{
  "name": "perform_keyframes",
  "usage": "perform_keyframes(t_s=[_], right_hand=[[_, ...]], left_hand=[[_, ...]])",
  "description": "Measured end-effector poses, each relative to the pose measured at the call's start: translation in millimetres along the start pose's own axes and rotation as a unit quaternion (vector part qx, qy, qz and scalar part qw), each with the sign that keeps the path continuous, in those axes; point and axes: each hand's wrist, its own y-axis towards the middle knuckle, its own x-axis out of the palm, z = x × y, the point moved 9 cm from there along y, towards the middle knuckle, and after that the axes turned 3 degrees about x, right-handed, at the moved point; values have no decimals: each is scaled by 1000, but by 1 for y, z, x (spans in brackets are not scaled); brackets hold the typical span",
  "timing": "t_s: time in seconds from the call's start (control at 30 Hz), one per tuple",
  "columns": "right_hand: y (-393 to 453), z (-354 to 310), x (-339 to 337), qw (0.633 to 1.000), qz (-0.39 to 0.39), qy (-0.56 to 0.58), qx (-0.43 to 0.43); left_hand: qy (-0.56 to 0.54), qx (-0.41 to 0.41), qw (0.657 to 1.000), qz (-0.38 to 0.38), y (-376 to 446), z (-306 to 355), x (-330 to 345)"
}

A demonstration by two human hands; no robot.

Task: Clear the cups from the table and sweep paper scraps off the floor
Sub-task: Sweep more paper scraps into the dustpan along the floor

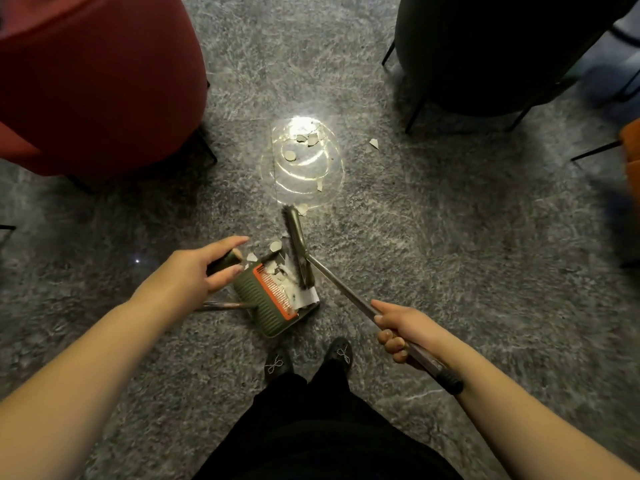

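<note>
My right hand point(401, 332) grips the metal handle of a broom point(349, 294). Its olive head point(298, 244) lies at the mouth of a green dustpan point(266, 303) with an orange comb edge. Several paper scraps point(287, 282) lie inside the pan. My left hand point(204, 268) holds the top of the dustpan's handle point(225, 261), thumb and forefinger loosely around it. More paper scraps point(301, 143) lie on the grey floor in a bright patch of reflected light ahead. One scrap point(374, 143) lies further right.
A red armchair point(97, 81) stands at the left, a dark chair point(485, 53) on thin legs at the upper right, and an orange seat edge point(630, 147) at the far right. My feet point(308, 358) in black shoes stand just behind the dustpan.
</note>
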Motion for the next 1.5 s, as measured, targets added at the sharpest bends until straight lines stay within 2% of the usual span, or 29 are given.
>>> perform_keyframes(t_s=[0.4,0.8,1.03,1.17,1.5], right_hand=[[17,-44,11,997,59,6,-45],[37,-40,46,996,83,-13,-36],[45,-38,59,996,86,0,-30],[51,-47,59,996,86,1,-26],[64,-126,36,994,89,-29,-62]], left_hand=[[-89,-43,990,97,-64,-48,-54],[-38,-91,986,135,-86,-116,-92],[-26,-113,985,132,-63,-144,-118],[-5,-111,989,97,-37,-142,-130],[-7,-97,994,39,35,-102,-138]])
